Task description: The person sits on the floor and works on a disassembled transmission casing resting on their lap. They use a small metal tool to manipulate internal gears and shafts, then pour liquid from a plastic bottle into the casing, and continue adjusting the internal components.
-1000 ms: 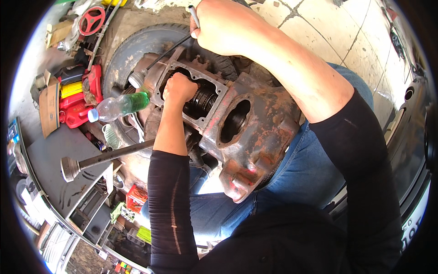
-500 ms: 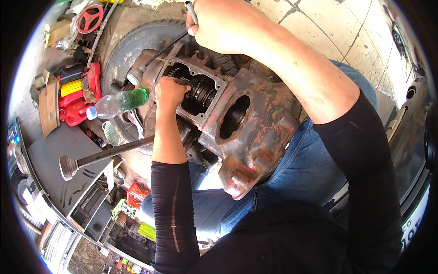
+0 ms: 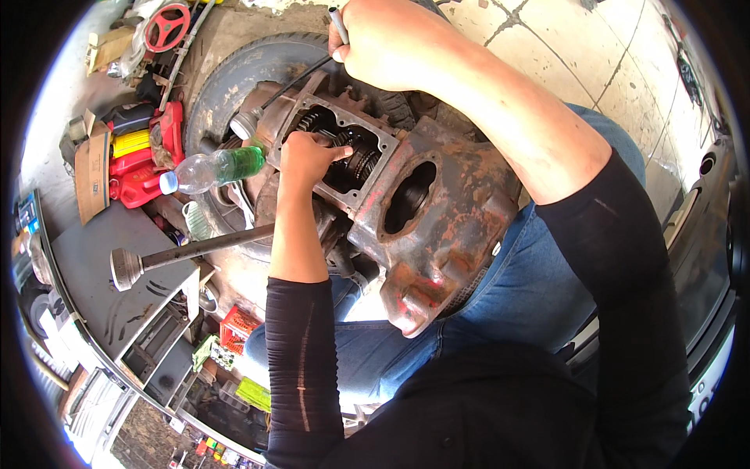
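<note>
A rusty gearbox housing [image 3: 457,227] lies tilted over my jeans, its rectangular cover opening showing dark, oily gears [image 3: 361,162]. My left hand [image 3: 303,166] reaches in over the opening's left edge, thumb stretched out toward the gears and apart from the forefinger; the other fingertips are hidden inside. Above the housing my right hand [image 3: 383,48] is closed around a metal bar tool with a grey tubular end [image 3: 338,25] poking out past the fist. A thin dark rod [image 3: 297,80] slants from this fist down to the housing's far left side.
A bottle of green liquid [image 3: 223,168] lies beside the housing, near a tyre [image 3: 226,82]. A flanged shaft [image 3: 195,250] juts left over a grey metal cabinet [image 3: 101,258]. Red jugs [image 3: 141,180] and cardboard [image 3: 92,176] stand far left. A dark vehicle [image 3: 703,258] is at the right.
My left hand has shifted slightly, its thumb now stretched farther over the gears. The right hand keeps its grip on the bar. The whole scene sits a little farther right through head motion.
</note>
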A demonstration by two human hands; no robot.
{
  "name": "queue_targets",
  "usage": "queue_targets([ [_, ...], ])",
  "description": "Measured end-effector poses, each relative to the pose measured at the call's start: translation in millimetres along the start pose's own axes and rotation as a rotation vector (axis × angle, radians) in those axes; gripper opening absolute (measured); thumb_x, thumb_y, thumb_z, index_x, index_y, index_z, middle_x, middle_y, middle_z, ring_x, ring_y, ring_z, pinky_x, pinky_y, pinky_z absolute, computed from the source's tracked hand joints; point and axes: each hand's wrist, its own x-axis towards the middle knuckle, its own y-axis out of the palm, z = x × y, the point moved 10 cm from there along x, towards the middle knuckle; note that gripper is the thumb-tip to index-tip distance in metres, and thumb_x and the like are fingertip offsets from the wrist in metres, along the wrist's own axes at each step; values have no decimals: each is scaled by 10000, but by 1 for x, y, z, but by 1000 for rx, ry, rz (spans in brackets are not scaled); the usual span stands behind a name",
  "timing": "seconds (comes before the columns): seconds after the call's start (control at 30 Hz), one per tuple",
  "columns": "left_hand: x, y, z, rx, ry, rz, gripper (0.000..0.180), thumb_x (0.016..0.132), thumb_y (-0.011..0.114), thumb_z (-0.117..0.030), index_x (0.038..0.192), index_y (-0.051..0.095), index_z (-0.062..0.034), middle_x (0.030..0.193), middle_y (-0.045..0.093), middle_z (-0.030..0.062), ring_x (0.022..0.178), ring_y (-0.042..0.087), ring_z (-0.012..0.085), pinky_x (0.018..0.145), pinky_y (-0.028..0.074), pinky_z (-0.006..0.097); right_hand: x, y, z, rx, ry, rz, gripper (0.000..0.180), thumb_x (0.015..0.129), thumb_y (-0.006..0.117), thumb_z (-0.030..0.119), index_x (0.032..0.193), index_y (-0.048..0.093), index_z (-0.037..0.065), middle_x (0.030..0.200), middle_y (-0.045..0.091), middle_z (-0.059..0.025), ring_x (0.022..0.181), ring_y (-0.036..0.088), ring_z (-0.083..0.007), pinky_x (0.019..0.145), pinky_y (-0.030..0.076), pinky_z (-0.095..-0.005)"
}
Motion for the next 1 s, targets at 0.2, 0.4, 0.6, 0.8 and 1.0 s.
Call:
queue_targets([
  [0.2, 0, -4, 5, -16, 16, -55, 439, 647, 1049, -295, 853, 814, 14, 809, 783, 198, 774, 756, 343, 788, 585, 442, -4, -3, 8, 19, -11, 40, 258, 913, 635, 121, 912, 779, -93, 913, 746, -350, 876, 775, -474, 783, 618, -535],
  [0.4, 3, 2, 2, 12, -15, -18, 404, 672, 1039, -283, 875, 830, -3, 829, 792, 194, 800, 764, 344, 808, 589, 446, -1, -1, 5, -7, 12, 27, 258, 909, 638, 117, 913, 776, -101, 912, 746, -351, 875, 775, -475, 784, 620, -533],
  [0.6, 4, -1, -10, 126, 91, -8, 469, 674, 1033, -288, 1006, 853, -10, 941, 807, 226, 917, 794, 364, 885, 606, 431, -5, -5, 7, 28, -24, 49, 247, 897, 650, 113, 907, 778, -98, 921, 746, -355, 883, 776, -478, 792, 622, -532],
  [0.8, -6, -3, -12, 116, 116, -42, 497, 709, 1010, -297, 1076, 844, -6, 977, 808, 232, 944, 796, 372, 885, 612, 438, -5, -6, 7, 23, -17, 54, 250, 904, 650, 116, 915, 781, -96, 930, 745, -356, 890, 775, -480, 790, 620, -534],
  [1.0, -6, 3, -5, 25, 75, -40, 441, 756, 984, -281, 1071, 841, -8, 990, 804, 235, 946, 793, 385, 876, 610, 443, -6, -3, 10, 23, -33, 46, 255, 917, 642, 118, 929, 783, -94, 935, 748, -350, 894, 773, -478, 798, 619, -532],
])
